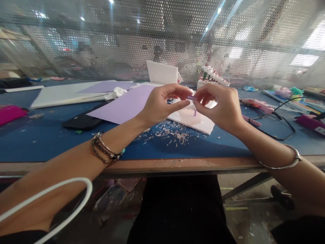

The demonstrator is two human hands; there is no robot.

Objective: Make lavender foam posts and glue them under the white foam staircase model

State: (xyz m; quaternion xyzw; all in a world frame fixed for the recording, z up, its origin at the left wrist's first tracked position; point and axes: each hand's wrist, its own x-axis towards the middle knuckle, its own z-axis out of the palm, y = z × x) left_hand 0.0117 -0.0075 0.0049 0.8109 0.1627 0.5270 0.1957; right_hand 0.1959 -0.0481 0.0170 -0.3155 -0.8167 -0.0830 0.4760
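Observation:
My left hand [162, 103] and my right hand [220, 105] meet over the table, each with thumb and forefinger pinched at a small purple rolled piece [191, 97]. The piece looks like rolled paper or foam. Just below and behind my fingers lies a white foam board [203, 126], partly hidden by my right hand. A short purple strip [195, 112] stands on that board. Under my left wrist a lavender sheet [122, 110] lies on the table, partly over a flat black object [82, 121].
Foam shavings [177, 134] litter the blue table [50, 139]. White sheets [61, 95] lie at the left. A white foam panel [162, 73] and a decorated white model [212, 76] stand behind. At right are a pink glue gun [264, 106] and a black cable [291, 127].

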